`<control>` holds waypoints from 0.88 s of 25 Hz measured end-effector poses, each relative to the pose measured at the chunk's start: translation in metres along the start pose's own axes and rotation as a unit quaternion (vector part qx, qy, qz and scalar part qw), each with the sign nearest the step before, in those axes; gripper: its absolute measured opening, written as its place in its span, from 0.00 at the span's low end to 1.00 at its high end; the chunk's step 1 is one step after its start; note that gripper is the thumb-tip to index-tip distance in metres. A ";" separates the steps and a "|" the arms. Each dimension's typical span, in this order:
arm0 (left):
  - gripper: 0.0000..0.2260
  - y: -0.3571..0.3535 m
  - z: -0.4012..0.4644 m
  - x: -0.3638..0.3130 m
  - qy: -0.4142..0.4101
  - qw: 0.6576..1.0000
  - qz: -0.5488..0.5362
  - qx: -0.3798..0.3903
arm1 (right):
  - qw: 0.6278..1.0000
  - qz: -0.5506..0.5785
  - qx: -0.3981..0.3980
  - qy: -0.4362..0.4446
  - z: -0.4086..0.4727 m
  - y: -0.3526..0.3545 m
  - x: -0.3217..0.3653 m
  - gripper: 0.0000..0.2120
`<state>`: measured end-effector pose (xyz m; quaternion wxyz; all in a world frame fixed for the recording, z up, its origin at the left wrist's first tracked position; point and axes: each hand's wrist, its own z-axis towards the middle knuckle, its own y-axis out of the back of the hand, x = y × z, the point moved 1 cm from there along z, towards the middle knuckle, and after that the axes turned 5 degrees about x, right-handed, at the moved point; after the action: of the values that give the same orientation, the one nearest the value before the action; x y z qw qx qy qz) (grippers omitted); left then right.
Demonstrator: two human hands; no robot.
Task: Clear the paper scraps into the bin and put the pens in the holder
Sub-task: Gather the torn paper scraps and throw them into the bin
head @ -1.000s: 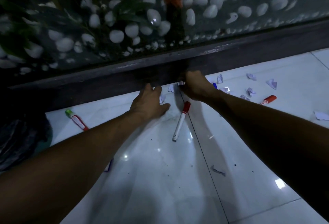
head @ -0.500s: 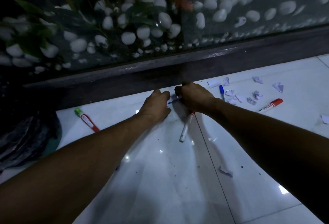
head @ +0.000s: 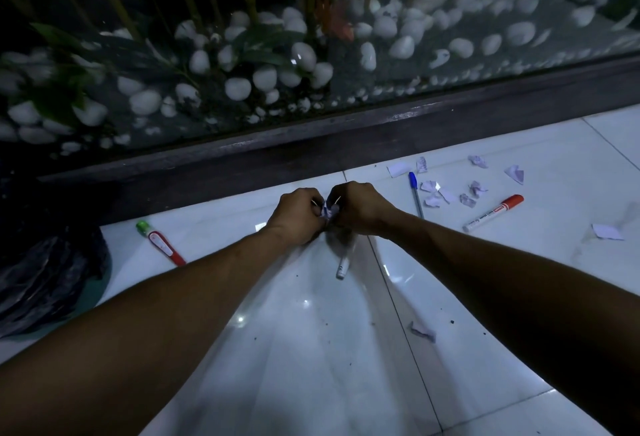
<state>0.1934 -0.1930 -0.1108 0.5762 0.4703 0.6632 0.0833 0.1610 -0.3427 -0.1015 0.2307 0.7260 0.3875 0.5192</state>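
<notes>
Since the earlier frame the two hands had drawn together from slightly apart, and the head camera had dipped a little, so the dark ledge sat higher in view. In the head view, the left hand (head: 299,215) and right hand (head: 360,208) met knuckle to knuckle above the white tiled floor (head: 311,349), fingers curled, pinching a small bundle of paper scraps (head: 327,211) between them. Under the right wrist lay a white marker (head: 343,267), its cap end hidden by the hands. More loose scraps (head: 446,193) lay scattered to the right beside a blue pen (head: 415,193) and a red-capped marker (head: 493,213); a green-capped red pen (head: 160,243) lay to the left, and one stray scrap (head: 422,331) sat nearer the camera. A dark bag (head: 45,279) at the left edge was likely the bin; no holder was visible. The risk was that small pieces could slip out of the loose bundle when it was lifted toward the bag. A second ago the left hand was pressed flat on the tile; now it gripped paper.
</notes>
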 end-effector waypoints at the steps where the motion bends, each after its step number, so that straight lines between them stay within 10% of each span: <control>1: 0.11 0.000 0.000 -0.001 0.002 1.000 -0.012 -0.003 | 1.000 0.022 -0.003 -0.003 -0.002 0.000 -0.001 0.13; 11: 0.09 0.072 -0.025 -0.010 -0.052 0.993 -0.071 -0.081 | 0.992 0.066 -0.082 0.075 -0.011 0.032 0.069 0.04; 22: 0.07 0.279 -0.172 0.027 -0.093 0.951 -0.058 -0.290 | 0.953 0.049 -0.135 0.266 -0.022 0.035 0.322 0.04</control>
<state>0.1990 0.0522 0.1083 0.7506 0.2496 0.5800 0.1946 0.2031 -0.1067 0.1171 0.1895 0.5419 0.3255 0.7514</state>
